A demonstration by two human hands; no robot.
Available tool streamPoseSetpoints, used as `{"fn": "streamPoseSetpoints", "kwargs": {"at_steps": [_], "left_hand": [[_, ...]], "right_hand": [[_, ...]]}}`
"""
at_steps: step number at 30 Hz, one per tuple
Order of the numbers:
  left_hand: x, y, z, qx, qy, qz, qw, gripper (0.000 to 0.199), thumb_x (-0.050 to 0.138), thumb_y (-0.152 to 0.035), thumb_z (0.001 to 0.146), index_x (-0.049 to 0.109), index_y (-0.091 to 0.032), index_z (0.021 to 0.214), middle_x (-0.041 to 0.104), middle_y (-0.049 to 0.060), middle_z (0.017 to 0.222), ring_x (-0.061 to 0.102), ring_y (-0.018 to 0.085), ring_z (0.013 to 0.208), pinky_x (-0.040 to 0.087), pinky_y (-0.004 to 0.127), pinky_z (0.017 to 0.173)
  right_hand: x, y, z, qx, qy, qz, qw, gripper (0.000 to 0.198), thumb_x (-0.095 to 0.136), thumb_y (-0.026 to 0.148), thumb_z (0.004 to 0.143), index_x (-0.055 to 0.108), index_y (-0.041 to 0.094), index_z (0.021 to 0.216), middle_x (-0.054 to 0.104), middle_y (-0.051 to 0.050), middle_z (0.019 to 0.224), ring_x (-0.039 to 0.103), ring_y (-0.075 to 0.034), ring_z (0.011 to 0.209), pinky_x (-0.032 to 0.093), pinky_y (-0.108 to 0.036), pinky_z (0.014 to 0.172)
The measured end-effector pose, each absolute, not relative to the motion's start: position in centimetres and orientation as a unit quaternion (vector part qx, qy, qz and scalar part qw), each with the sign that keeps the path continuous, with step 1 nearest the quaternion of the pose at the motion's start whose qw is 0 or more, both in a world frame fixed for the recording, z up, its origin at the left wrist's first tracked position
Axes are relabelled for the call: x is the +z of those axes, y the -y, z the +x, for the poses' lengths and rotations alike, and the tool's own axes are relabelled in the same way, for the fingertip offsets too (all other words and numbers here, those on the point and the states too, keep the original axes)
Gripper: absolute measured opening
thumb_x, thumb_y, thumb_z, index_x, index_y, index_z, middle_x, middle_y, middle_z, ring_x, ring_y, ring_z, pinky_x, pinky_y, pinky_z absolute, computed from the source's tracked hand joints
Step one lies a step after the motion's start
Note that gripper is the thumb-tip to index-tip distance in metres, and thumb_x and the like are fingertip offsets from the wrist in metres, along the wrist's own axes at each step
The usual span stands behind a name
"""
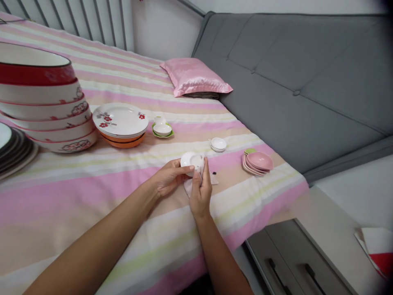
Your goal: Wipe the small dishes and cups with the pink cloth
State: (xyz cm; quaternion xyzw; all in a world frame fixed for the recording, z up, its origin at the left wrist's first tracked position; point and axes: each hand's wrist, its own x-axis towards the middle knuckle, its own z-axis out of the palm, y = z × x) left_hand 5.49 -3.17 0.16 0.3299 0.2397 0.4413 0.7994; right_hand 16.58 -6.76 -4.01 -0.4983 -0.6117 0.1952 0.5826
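Note:
Over the striped bedspread, my left hand (pixel 170 177) pinches a small white dish (pixel 188 159) by its left edge, thumb on top. On the dish's other side, my right hand (pixel 201 190) presses a thin pale cloth (pixel 189 187) against it. Part of the cloth hangs below the fingers, and a corner with a small black tag shows at the right. A little beyond the hands sits a short stack of small white dishes (pixel 218 144). Further right are stacked pink fruit-shaped bowls (pixel 260 161) with a green leaf part.
Green-edged leaf-shaped dishes (pixel 162 131) lie ahead. To the left stand flowered white plates (pixel 121 119) over orange ones, a tall stack of red-rimmed bowls (pixel 46 104) and dark plates (pixel 18 149). A pink pillow (pixel 196 78) rests by the grey headboard (pixel 276 82); a drawer cabinet (pixel 294 250) adjoins the bed.

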Motion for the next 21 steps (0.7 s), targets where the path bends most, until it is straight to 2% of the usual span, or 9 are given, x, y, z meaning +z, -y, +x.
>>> {"fn": "streamPoseSetpoints", "kwargs": {"at_steps": [5,8,12,17,21], "left_hand": [[0.3,3.0,5.3,0.476,-0.233,0.325,0.783,0.026,0.064,-0.012,0.074,0.062,-0.012,0.101,0.068,0.009,0.096,0.063,0.016,0.085,0.049,0.026,0.079],[0.4,2.8,4.9,0.474,-0.243,0.348,0.772,0.030,0.064,-0.016,0.075,0.061,-0.013,0.105,0.068,0.010,0.096,0.064,0.016,0.081,0.050,0.026,0.073],[0.5,2.8,4.7,0.490,-0.257,0.380,0.742,0.032,0.067,-0.020,0.073,0.062,-0.012,0.104,0.068,0.009,0.092,0.063,0.015,0.079,0.048,0.025,0.072],[0.8,2.9,4.4,0.451,-0.264,0.419,0.743,0.034,0.068,-0.023,0.072,0.064,-0.013,0.105,0.068,0.009,0.091,0.062,0.016,0.083,0.046,0.023,0.075],[0.8,2.8,3.8,0.403,-0.260,0.420,0.771,0.029,0.070,-0.025,0.071,0.067,-0.012,0.097,0.069,0.009,0.087,0.062,0.015,0.077,0.046,0.023,0.072]], "right_hand": [[-4.0,6.8,16.5,0.179,0.634,-0.485,0.576,0.050,0.032,0.026,0.094,0.022,0.019,0.143,0.028,-0.008,0.148,0.025,-0.018,0.137,0.027,-0.042,0.112],[-3.8,6.9,16.4,0.156,0.646,-0.481,0.572,0.049,0.031,0.024,0.094,0.022,0.021,0.143,0.026,-0.007,0.149,0.024,-0.018,0.137,0.026,-0.043,0.112],[-3.6,7.1,16.3,0.145,0.649,-0.480,0.573,0.048,0.031,0.023,0.094,0.023,0.022,0.142,0.025,-0.006,0.149,0.023,-0.019,0.137,0.026,-0.044,0.112],[-3.6,7.2,16.5,0.158,0.627,-0.481,0.592,0.046,0.028,0.026,0.095,0.027,0.022,0.141,0.031,-0.006,0.147,0.028,-0.020,0.136,0.029,-0.047,0.110],[-3.6,7.4,16.6,0.189,0.619,-0.463,0.606,0.044,0.028,0.026,0.095,0.035,0.019,0.138,0.038,-0.008,0.143,0.034,-0.021,0.132,0.032,-0.046,0.109]]}}
